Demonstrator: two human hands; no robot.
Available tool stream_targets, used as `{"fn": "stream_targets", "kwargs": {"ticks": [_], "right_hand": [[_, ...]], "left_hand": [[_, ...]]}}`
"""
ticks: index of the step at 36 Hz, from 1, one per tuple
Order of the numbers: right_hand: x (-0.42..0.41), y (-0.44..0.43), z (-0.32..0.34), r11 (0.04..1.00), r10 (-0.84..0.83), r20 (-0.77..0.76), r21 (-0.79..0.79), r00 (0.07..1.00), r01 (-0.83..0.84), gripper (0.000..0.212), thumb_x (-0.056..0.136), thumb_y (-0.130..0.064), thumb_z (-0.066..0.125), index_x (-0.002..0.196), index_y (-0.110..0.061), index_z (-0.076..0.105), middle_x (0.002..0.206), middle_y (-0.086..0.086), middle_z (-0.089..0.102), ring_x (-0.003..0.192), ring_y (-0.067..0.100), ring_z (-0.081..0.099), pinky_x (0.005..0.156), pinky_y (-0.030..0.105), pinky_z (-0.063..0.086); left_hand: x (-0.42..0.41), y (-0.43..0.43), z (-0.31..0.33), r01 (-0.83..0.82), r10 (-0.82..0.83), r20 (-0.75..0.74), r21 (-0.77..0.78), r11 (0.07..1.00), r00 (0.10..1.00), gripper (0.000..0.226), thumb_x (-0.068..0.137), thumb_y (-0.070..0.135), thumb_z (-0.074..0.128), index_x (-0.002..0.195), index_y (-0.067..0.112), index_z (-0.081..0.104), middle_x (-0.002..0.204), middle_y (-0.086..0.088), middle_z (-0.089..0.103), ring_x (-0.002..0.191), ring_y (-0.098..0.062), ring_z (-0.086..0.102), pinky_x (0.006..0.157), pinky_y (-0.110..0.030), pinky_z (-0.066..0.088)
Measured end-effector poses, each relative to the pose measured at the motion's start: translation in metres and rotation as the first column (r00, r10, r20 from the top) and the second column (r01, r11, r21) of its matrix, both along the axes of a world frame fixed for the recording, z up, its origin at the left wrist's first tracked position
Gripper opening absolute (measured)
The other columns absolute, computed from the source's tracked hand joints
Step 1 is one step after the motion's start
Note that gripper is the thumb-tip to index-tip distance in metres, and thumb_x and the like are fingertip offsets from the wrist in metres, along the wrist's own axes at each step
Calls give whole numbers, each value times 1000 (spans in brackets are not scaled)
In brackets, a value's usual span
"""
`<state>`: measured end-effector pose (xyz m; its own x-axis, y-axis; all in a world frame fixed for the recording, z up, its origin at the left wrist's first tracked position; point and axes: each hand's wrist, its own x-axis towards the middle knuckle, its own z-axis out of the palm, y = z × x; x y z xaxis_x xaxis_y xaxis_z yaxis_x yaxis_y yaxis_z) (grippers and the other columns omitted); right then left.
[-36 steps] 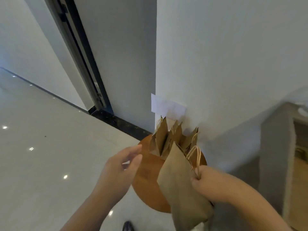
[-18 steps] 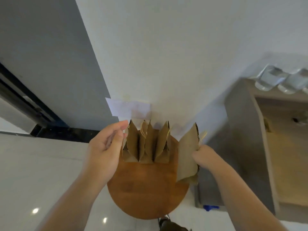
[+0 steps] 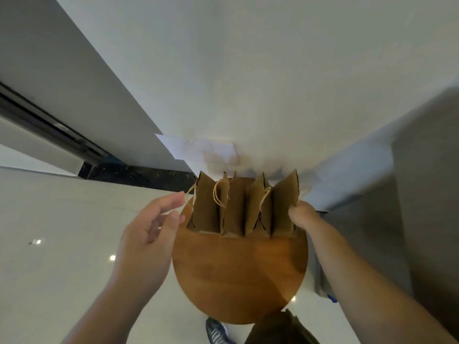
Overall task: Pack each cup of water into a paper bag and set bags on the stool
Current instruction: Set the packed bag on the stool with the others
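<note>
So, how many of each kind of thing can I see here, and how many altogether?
Brown paper bags: 4
Wooden stool: 1
Hands: 2
White paper slip: 1
Shoe: 1
Total: 9

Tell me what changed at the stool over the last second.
The right hand swung the held paper bag from in front of the row to its right end, where it now appears to stand on the stool; the hand still grips its top. The left hand, which touched the leftmost bag half a second ago, has drawn back, open. The other bags stayed in place.
</note>
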<state>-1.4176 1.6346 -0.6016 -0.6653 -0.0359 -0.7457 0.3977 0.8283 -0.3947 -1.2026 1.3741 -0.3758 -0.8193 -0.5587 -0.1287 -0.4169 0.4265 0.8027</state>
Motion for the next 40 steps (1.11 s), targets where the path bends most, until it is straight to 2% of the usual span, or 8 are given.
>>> {"fn": "stream_targets", "kwargs": {"ticks": [4,8,12,18,22,27,36,40], "right_hand": [[-8,1,-10,998,-55,-7,-23,998,55,26,112,-28,44,114,-11,64,103,13,66,79,22,58,76,37,47],[-10,10,-11,999,-38,-7,-36,999,37,37,110,-39,51,130,-11,63,102,6,63,85,23,58,80,36,47],[-9,21,-12,990,-119,53,-64,991,123,60,101,-51,65,142,-8,56,123,13,69,106,33,69,98,48,59],[-1,33,-4,989,-146,115,-20,983,149,116,83,-70,79,168,-18,20,169,13,36,150,39,43,116,54,43],[8,40,15,995,-91,50,44,995,89,108,88,-70,71,168,-20,19,169,12,35,151,38,41,115,51,44],[30,45,74,993,0,-144,117,990,17,91,94,-67,56,168,-26,21,167,12,37,148,38,44,112,46,45],[150,98,217,991,-130,-591,-41,796,131,76,86,-79,47,154,-50,32,155,-11,46,138,12,51,111,39,47],[209,148,246,969,-165,-671,24,723,244,59,97,-64,55,152,-51,40,143,-19,48,127,3,51,102,30,42]], "left_hand": [[-9,3,-4,3,-3,34,20,1000,999,35,108,27,52,122,58,64,117,34,69,105,9,67,61,-6,54],[-16,5,-8,27,-28,93,13,1000,995,29,106,40,51,125,60,60,122,36,66,108,10,65,79,-22,56],[-26,11,-7,44,-45,123,13,999,991,32,98,58,44,128,64,55,125,43,61,114,12,62,87,-20,53],[-25,19,-5,100,-103,127,26,995,987,41,93,60,46,135,61,51,128,47,56,118,27,49,84,-6,43],[-18,17,-4,153,-160,111,71,986,981,40,100,52,52,137,66,48,126,41,59,111,28,52,83,-11,49],[-18,22,4,295,-297,33,49,954,954,47,98,51,58,132,77,40,126,53,46,116,31,45,66,4,46],[-10,62,-4,578,-572,-96,68,813,815,60,95,60,58,149,67,31,156,33,34,132,11,47,105,-28,52],[1,101,-9,673,-663,-118,117,730,739,65,98,52,62,153,59,30,159,32,28,143,-2,42,115,-39,49]]}}
